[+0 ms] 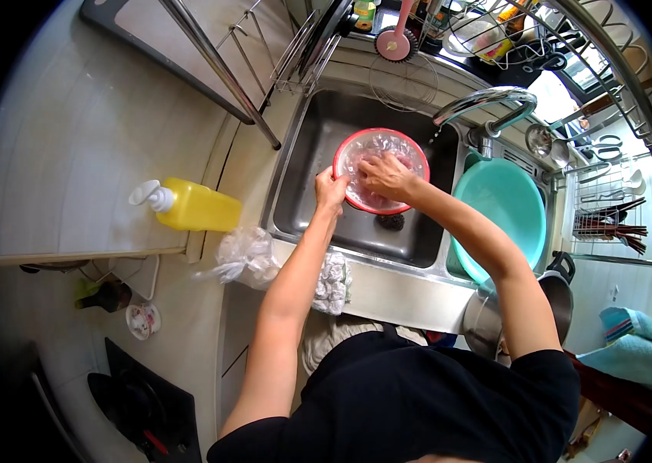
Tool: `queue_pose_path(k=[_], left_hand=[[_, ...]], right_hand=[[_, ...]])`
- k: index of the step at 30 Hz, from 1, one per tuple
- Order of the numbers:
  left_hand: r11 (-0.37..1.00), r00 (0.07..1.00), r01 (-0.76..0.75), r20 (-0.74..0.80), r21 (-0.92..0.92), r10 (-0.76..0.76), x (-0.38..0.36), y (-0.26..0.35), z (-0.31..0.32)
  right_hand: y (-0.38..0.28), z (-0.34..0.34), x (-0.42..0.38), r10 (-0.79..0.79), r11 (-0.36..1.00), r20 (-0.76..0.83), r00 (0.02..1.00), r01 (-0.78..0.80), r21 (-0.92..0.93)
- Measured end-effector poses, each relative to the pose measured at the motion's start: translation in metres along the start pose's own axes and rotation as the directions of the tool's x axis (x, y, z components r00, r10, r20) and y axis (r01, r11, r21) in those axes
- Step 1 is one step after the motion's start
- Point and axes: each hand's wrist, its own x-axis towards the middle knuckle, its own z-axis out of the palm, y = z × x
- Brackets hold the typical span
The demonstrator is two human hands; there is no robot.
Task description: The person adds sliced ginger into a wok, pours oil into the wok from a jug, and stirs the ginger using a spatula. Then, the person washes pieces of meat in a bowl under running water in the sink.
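Observation:
A red-rimmed bowl (423, 160) is held over the steel sink (318, 147), with wet, glistening, pale pinkish contents inside. My left hand (331, 190) grips its left rim, thumb over the edge. Inside the bowl, my right hand (388, 176) has its fingers bent down into the contents. The fingertips are hidden there, so what they hold, if anything, I cannot make out. Just right of the bowl, drops fall from the curved faucet (496, 96). A dark scrubber-like lump (391, 222) lies in the sink below the bowl.
A turquoise basin (505, 208) stands right of the sink, near a metal pot (483, 320). On the left counter are a yellow pump bottle (199, 206) and a crumpled plastic bag (247, 255). Wire racks (627, 77) with utensils rise at the upper right.

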Motion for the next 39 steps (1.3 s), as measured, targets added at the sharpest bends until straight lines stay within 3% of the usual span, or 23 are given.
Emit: queue_pose_path(k=[2,3,4,6,7,8,10,12,15,21,23,27,30,32,33,35,39], left_hand=[[0.998,0.999,-0.035,-0.024,-0.061,0.033,-0.001,0.002,0.004],[0.999,1.000,0.005,-0.019,-0.039,-0.006,-0.001,0.006,0.003],[0.999,1.000,0.004,-0.021,-0.040,-0.005,-0.002,0.010,0.004],[0.998,0.998,-0.068,-0.005,-0.006,0.068,0.000,0.013,0.002],[0.998,0.998,-0.064,-0.006,-0.005,0.064,-0.001,0.014,0.000],[0.997,0.997,-0.071,0.002,0.041,0.071,0.003,0.013,-0.003],[0.993,0.996,-0.086,0.018,0.085,0.085,0.005,0.013,-0.001],[0.992,0.992,-0.121,-0.023,0.017,0.122,0.004,0.011,0.000],[0.996,0.996,-0.094,-0.001,0.012,0.094,0.004,0.009,-0.003],[0.996,0.998,-0.069,0.015,0.061,0.068,-0.004,0.014,-0.007],[0.996,0.997,-0.077,0.012,0.050,0.076,-0.006,0.015,-0.007],[0.995,0.997,-0.078,0.000,0.067,0.078,-0.007,0.012,-0.008],[0.995,0.995,-0.094,0.021,0.029,0.093,-0.008,0.012,-0.009],[0.996,0.996,-0.081,0.027,0.028,0.081,-0.008,0.014,-0.009],[0.997,0.997,-0.070,0.034,0.028,0.069,-0.008,0.014,-0.009],[0.997,0.996,-0.080,0.034,0.012,0.080,-0.009,0.016,-0.008],[0.996,0.996,-0.080,0.038,0.036,0.079,-0.010,0.017,-0.008]], right_hand=[[-0.006,0.010,0.004,0.025,0.980,-0.116,0.993,-0.047,-0.192],[-0.002,0.013,0.003,-0.018,0.991,-0.215,0.977,-0.010,-0.130],[0.004,0.014,0.003,-0.021,0.991,-0.215,0.976,-0.008,-0.131],[0.012,0.005,0.007,0.152,0.967,-0.416,0.897,-0.049,0.248],[0.016,0.001,0.005,0.396,0.848,-0.182,0.900,-0.282,0.450],[0.028,-0.006,0.001,0.404,0.752,-0.228,0.886,-0.180,0.634],[0.048,-0.032,-0.015,0.312,0.282,0.014,0.950,-0.107,0.953],[0.054,-0.032,-0.026,0.270,-0.120,0.095,0.958,-0.064,0.991],[0.058,-0.025,-0.033,0.260,-0.135,0.100,0.960,-0.067,0.989],[0.056,-0.016,-0.029,0.399,-0.108,0.149,0.905,-0.115,0.987],[0.055,-0.015,-0.024,0.498,-0.150,0.077,0.864,-0.002,0.989],[0.050,-0.030,-0.024,0.465,-0.221,0.089,0.881,0.018,0.975],[0.049,-0.038,-0.025,0.354,-0.301,0.130,0.926,-0.018,0.953],[0.047,-0.039,-0.023,0.361,-0.088,0.099,0.927,-0.072,0.993],[0.046,-0.043,-0.024,0.361,-0.089,0.101,0.927,-0.073,0.993],[0.048,-0.053,-0.026,0.375,0.044,0.108,0.921,-0.134,0.990],[0.043,-0.064,-0.027,0.511,-0.025,0.190,0.838,-0.206,0.978]])
